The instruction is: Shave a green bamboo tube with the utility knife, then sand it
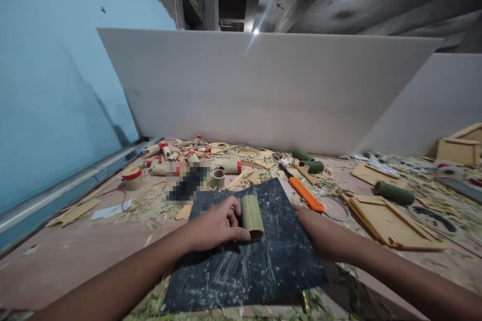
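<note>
A short pale-green bamboo tube [252,215] lies on a dark, scratched sheet [278,256], its hollow end facing me. My left hand [222,223] is at the tube's left side, fingers curled against it and the thumb at its near end. At the sheet's right edge is my right hand [311,228]; its fingers are hidden behind or under that edge. Just beyond the sheet, an orange-handled knife or saw [306,194] lies with its dark end pointing away. A short upright bamboo ring [217,179] stands at the sheet's far edge.
Bamboo shavings and red-ended tubes [229,166] cover the table's back. Green tubes [393,193], wooden frames [395,223] and a clear ring [335,208] lie right. A red-topped piece [132,178] stands left. A white panel [263,90] rises behind; a pipe runs left.
</note>
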Demonstrator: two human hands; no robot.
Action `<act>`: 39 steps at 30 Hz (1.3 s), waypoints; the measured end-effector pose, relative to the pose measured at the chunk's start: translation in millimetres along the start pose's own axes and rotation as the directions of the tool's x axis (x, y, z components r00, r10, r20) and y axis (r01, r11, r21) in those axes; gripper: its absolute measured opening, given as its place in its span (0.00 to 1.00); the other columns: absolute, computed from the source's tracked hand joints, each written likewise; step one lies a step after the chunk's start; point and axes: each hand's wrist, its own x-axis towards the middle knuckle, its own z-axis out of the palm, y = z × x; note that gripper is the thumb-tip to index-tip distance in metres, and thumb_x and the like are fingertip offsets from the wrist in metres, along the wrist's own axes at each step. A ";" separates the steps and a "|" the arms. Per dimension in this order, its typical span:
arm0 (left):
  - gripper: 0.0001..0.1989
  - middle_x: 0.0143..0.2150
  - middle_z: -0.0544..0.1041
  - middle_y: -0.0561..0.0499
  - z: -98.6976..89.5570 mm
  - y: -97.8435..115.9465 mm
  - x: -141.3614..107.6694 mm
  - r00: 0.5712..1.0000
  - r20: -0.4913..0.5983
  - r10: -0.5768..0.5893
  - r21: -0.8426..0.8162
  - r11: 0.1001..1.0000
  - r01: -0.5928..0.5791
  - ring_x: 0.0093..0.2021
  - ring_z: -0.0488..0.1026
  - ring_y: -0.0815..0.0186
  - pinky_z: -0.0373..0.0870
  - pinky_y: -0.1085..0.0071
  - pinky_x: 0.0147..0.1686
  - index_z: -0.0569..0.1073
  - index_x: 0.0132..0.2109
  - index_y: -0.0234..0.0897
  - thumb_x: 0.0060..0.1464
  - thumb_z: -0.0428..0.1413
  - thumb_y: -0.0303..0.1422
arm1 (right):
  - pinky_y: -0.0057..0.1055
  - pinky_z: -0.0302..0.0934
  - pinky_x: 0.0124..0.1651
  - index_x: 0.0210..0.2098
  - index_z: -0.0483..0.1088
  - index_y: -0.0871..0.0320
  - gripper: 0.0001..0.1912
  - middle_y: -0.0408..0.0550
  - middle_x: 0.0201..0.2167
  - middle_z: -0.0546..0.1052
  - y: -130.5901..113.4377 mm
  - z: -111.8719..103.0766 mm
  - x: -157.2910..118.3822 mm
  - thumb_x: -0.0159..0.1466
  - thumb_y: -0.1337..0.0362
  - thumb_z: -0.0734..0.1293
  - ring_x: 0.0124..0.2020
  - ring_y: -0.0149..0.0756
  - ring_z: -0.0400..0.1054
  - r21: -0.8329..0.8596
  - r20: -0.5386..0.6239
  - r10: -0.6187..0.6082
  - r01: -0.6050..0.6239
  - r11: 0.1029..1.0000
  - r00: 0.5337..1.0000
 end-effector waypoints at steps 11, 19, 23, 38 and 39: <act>0.25 0.37 0.73 0.55 -0.8 4.6 -2.5 0.999 -0.005 0.043 0.072 0.997 -0.042 0.30 0.70 0.67 0.67 0.71 0.28 0.61 0.45 0.43 0.54 0.66 0.47 | 0.48 0.75 0.52 0.61 0.72 0.56 0.19 0.52 0.59 0.76 61.4 -8.2 -22.9 0.74 0.58 0.71 0.52 0.45 0.77 -0.374 -0.145 0.566 -0.574 0.728 0.812; 0.24 0.34 0.73 0.57 -1.3 3.7 0.0 0.997 0.033 0.068 0.118 0.990 -0.071 0.28 0.70 0.66 0.69 0.70 0.26 0.59 0.45 0.44 0.53 0.64 0.48 | 0.60 0.64 0.64 0.65 0.69 0.58 0.28 0.66 0.64 0.72 18.6 -13.3 -16.1 0.70 0.53 0.72 0.63 0.65 0.69 -0.265 -0.249 0.257 -0.320 0.910 0.934; 0.23 0.37 0.76 0.53 -9.1 7.9 -3.1 0.995 0.031 0.092 0.217 0.971 -0.097 0.34 0.76 0.60 0.75 0.63 0.36 0.64 0.46 0.42 0.53 0.64 0.49 | 0.47 0.63 0.68 0.73 0.58 0.50 0.43 0.57 0.73 0.65 -9.7 -5.2 9.8 0.66 0.47 0.75 0.70 0.53 0.64 -0.122 -0.139 0.010 -0.027 0.992 0.990; 0.67 0.79 0.40 0.27 -26.3 22.1 17.4 0.977 0.188 -0.097 0.737 0.671 -0.075 0.79 0.41 0.33 0.45 0.35 0.73 0.50 0.78 0.31 0.41 0.72 0.54 | 0.45 0.66 0.65 0.62 0.71 0.54 0.28 0.59 0.63 0.69 -13.3 6.1 52.2 0.63 0.59 0.75 0.63 0.51 0.69 -0.019 -0.111 -0.261 0.260 0.965 0.959; 0.67 0.79 0.40 0.27 -25.4 22.8 18.4 0.978 0.185 -0.096 0.751 0.656 -0.078 0.79 0.40 0.34 0.43 0.35 0.74 0.49 0.79 0.30 0.42 0.72 0.53 | 0.46 0.66 0.66 0.61 0.72 0.54 0.28 0.60 0.63 0.69 -13.2 5.7 52.8 0.63 0.59 0.75 0.64 0.52 0.68 -0.026 -0.143 -0.253 0.252 0.967 0.957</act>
